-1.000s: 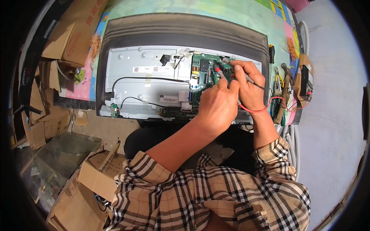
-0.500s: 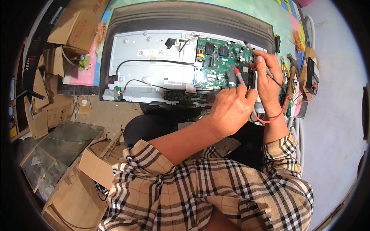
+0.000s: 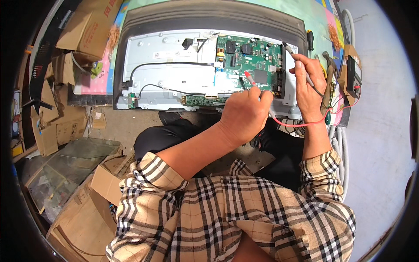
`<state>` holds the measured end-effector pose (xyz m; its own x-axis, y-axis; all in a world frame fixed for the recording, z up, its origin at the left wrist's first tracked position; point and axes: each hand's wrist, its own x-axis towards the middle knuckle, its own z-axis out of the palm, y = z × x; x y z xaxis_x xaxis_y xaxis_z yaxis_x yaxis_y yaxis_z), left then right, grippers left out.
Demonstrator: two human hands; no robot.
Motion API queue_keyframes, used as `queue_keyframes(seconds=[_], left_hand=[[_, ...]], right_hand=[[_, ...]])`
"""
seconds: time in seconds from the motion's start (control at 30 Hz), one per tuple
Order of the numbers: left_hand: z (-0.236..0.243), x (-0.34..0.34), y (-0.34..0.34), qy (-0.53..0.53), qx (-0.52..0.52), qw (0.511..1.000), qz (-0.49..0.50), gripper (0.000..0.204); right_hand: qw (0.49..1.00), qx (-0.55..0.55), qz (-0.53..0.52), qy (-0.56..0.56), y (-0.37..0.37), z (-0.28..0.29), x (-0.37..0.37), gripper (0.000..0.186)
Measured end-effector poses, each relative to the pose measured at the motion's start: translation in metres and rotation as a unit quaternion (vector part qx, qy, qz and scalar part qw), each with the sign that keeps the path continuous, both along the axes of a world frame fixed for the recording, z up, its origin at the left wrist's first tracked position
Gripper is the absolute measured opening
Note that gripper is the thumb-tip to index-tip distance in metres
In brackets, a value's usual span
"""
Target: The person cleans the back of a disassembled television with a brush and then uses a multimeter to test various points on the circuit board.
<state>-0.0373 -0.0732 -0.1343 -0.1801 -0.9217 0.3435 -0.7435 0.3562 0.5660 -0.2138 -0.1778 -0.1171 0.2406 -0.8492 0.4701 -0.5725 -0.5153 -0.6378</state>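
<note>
My left hand point(image 3: 245, 112) is closed around a red-tipped test probe point(image 3: 250, 77), its tip over the lower middle of a green circuit board point(image 3: 246, 64). My right hand point(image 3: 310, 89) pinches a black test probe point(image 3: 288, 49), whose tip points up and left near the board's upper right corner. Whether either tip touches metal is too small to tell. The board is mounted on the pale metal back panel point(image 3: 170, 81) of an opened flat screen. A red lead point(image 3: 301, 125) runs from the left probe across my right wrist to a multimeter point(image 3: 354, 76).
A black-handled screwdriver point(image 3: 310, 40) and a hammer point(image 3: 328, 59) lie right of the panel. Black cables point(image 3: 170, 63) cross the panel. Cardboard boxes point(image 3: 89, 32) and a glass sheet point(image 3: 65, 168) stand at the left, with an open carton point(image 3: 107, 183) lower down.
My left hand and the red probe have moved left over the board. My right hand with the black probe has shifted slightly right. The view has also shifted a little.
</note>
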Motion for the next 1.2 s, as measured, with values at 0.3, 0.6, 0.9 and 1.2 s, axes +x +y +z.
queue_keyframes(seconds=[0.3, 0.6, 0.9, 1.2], left_hand=[[-0.003, -0.003, 0.004, 0.008, 0.023, 0.999, -0.020, 0.018], [-0.004, -0.011, 0.013, 0.022, 0.012, 0.998, -0.050, 0.015], [0.005, -0.002, 0.015, -0.040, -0.019, 0.998, -0.038, 0.013], [-0.002, 0.017, 0.003, -0.114, -0.031, 0.992, 0.046, 0.013]], right_hand=[[1.000, 0.000, 0.008, 0.008, -0.002, -0.001, 0.008, 0.014], [0.996, 0.067, 0.052, -0.010, 0.005, -0.006, 0.016, 0.014], [0.989, 0.113, 0.098, 0.004, 0.016, -0.002, 0.029, 0.012], [0.984, 0.123, 0.129, -0.024, 0.022, -0.005, 0.048, 0.013]])
